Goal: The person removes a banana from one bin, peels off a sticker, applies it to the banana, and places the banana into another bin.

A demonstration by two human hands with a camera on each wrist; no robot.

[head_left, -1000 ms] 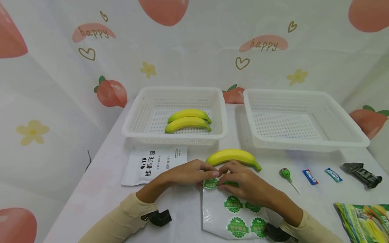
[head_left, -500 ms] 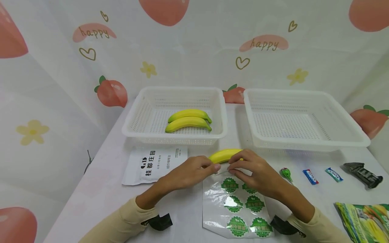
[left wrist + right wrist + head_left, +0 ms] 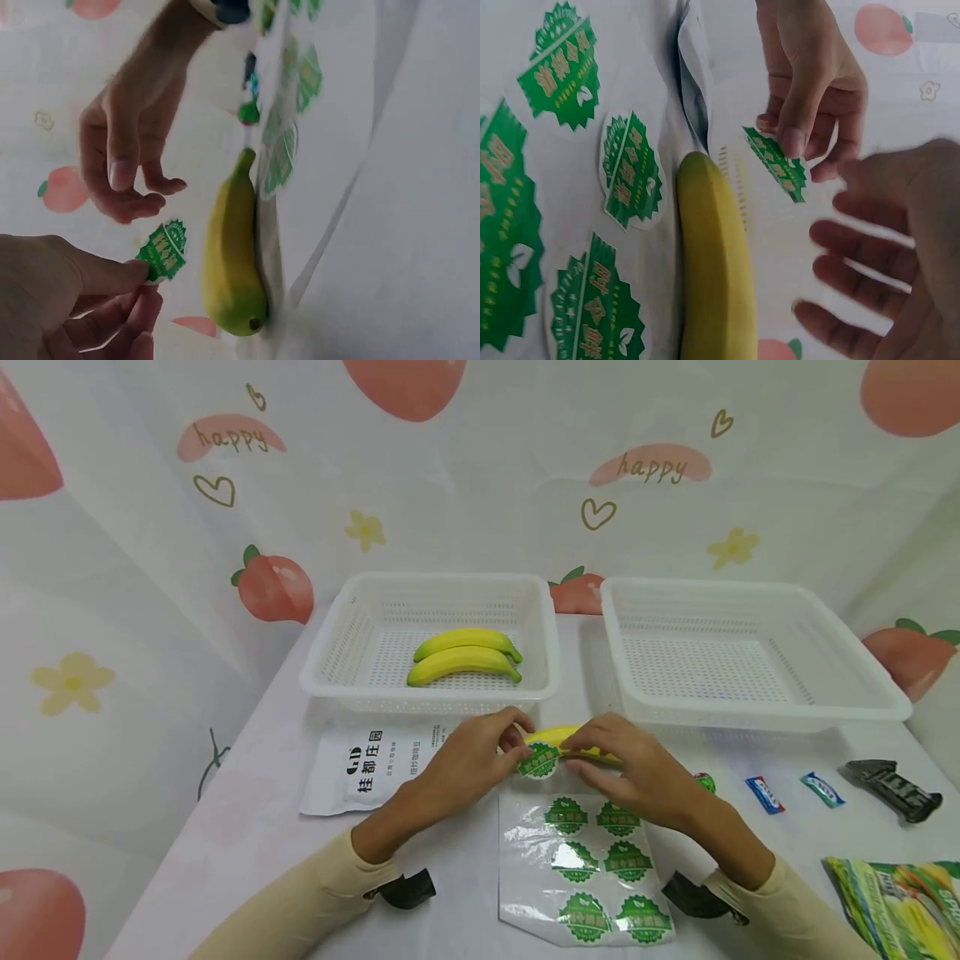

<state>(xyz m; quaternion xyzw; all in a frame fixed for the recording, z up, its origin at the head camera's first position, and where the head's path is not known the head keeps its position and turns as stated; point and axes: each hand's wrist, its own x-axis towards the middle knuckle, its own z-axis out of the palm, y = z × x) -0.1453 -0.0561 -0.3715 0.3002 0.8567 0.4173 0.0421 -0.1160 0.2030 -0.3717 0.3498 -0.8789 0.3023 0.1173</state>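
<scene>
A green round sticker (image 3: 538,761) with a jagged edge is pinched between the thumb and fingers of my left hand (image 3: 457,768). My right hand (image 3: 637,768) is beside it, fingers loosely bent and apart from the sticker in the left wrist view. Below and behind the hands a yellow banana (image 3: 716,262) lies on the table, partly covered by them in the head view. Closer to me is a white sheet (image 3: 525,877) bearing several more green stickers.
A white basket (image 3: 427,695) at the back left holds two bananas (image 3: 465,664). Another white basket (image 3: 765,714) stands back right. A silver-white pouch (image 3: 337,768) lies left. To the right are a lollipop (image 3: 705,782), small sweets (image 3: 765,795), a black-wrapped item (image 3: 896,791) and a colourful packet (image 3: 911,910).
A sticker has come off the top of the sheet and is held in my left hand. Both hands have moved away from me, from the sheet to above the banana.
</scene>
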